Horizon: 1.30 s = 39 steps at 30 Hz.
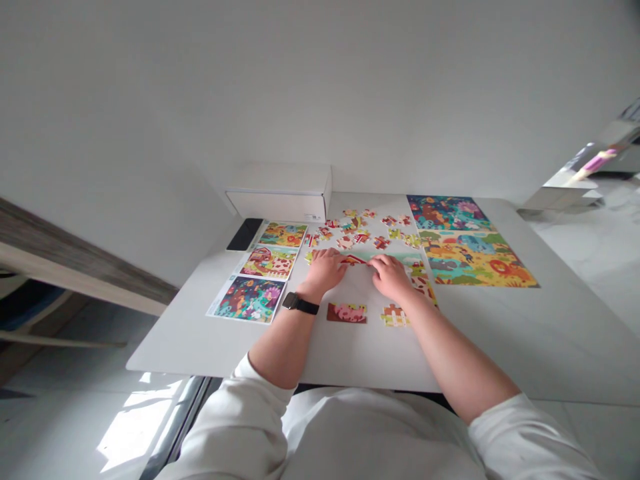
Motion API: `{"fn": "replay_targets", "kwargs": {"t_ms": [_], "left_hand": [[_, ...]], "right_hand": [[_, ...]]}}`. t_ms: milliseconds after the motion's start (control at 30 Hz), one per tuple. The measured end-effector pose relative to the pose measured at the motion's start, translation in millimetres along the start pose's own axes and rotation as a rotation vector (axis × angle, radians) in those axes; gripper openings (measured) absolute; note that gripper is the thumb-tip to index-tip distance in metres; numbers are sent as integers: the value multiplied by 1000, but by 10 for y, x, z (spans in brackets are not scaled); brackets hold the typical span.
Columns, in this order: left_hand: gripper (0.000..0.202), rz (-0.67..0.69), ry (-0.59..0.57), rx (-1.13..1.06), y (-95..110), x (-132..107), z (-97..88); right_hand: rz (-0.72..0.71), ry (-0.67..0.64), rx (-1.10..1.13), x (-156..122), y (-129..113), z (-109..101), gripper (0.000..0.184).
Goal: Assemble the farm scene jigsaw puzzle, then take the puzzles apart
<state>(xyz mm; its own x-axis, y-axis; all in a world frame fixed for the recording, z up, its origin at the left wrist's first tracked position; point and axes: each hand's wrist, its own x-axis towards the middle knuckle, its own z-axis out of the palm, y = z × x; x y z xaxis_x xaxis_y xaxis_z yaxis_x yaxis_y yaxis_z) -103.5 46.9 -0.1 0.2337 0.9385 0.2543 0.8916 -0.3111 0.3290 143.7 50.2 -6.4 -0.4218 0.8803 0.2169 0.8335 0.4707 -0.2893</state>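
Note:
A partly joined jigsaw strip with a red barn roof lies on the table between my hands. My left hand, wearing a black watch, has its fingers curled on the strip's left end. My right hand is closed at the roof's right side, its fingertips at the edge. Joined pieces of pale green sky and a right-hand border show beyond and beside it. Nearer me lie a joined pink pig section and a white fence section. My fingers hide part of the strip.
Several loose jigsaw pieces are scattered behind my hands. A picture sheet and a dark phone are at left, before a white box. Two finished-looking animal pictures lie at right. A wall rises behind the table.

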Motion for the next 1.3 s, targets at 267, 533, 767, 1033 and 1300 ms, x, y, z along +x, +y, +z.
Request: {"fn": "replay_targets", "kwargs": {"t_ms": [267,533,767,1033,1300], "left_hand": [[27,9,-10,-2,-6,3,9],[24,-35,13,-30,3,-7,16],[21,-58,181,-138,56,35,14],[20,4,251,-436,89,44,-17],[24,-11,229,-605,60,45,-26]], "right_hand": [[-10,-2,-8,-8,38,33,44],[-22,-1,4,-11,51,28,43],[-20,28,23,-16,69,45,42],[17,175,244,30,77,-218,35],[168,28,241,481,198,-441,25]]}}
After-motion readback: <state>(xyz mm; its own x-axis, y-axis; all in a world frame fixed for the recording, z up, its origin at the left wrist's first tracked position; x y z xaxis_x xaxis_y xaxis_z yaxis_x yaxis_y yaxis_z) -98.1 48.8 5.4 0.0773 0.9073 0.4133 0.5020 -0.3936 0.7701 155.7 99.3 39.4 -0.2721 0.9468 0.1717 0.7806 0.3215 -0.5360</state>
